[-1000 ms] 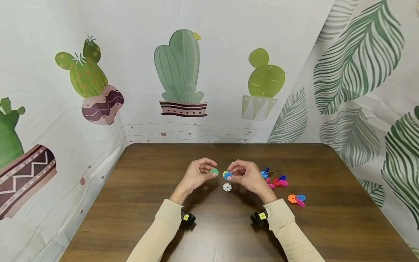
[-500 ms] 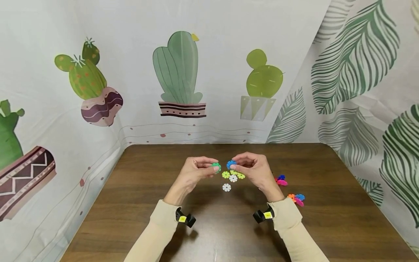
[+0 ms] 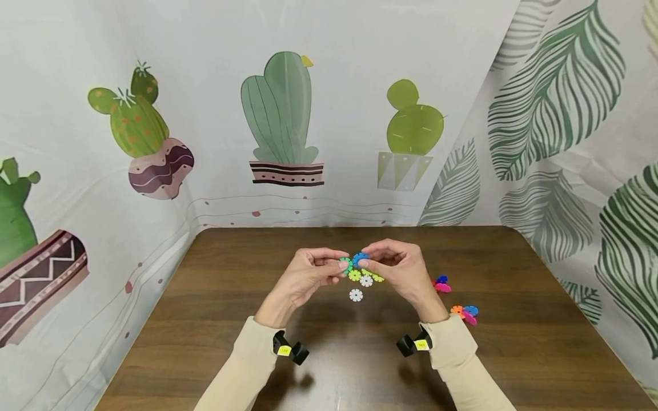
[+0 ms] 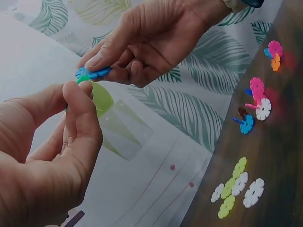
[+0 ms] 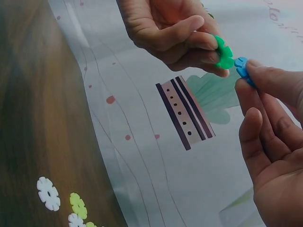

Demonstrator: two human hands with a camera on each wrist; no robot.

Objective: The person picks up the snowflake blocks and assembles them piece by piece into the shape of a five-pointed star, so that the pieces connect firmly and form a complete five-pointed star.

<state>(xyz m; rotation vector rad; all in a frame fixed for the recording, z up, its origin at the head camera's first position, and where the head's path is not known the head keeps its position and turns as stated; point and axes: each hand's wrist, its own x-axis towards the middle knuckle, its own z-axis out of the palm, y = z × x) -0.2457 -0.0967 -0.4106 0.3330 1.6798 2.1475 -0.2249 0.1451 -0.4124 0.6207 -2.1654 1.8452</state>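
Note:
My left hand [image 3: 304,278] pinches a green snowflake disc [image 5: 224,53] between thumb and fingertips. In my right hand [image 3: 404,270], a blue snowflake disc [image 3: 360,260] is pinched the same way. Both discs are raised above the table, edge to edge; I cannot tell whether their slots are joined. In the left wrist view the blue disc [image 4: 97,73] lies nearly flat, and most of the green one is hidden by fingers. Just below the hands, yellow-green discs [image 3: 354,275] and a white disc [image 3: 366,281] lie close together, with another white disc [image 3: 356,295] nearer me.
Right of my hands on the brown table [image 3: 216,319] sits an orange, blue and pink disc cluster [image 3: 470,315]. A pink, blue and red cluster [image 3: 443,284] is partly behind my right wrist. The left wrist view also shows a blue disc piece [image 4: 246,124]. A printed cloth [image 3: 349,114] hangs behind.
Both hands have risen a little, uncovering the yellow-green and white discs on the table. The green disc has moved right until its edge reaches the blue one.

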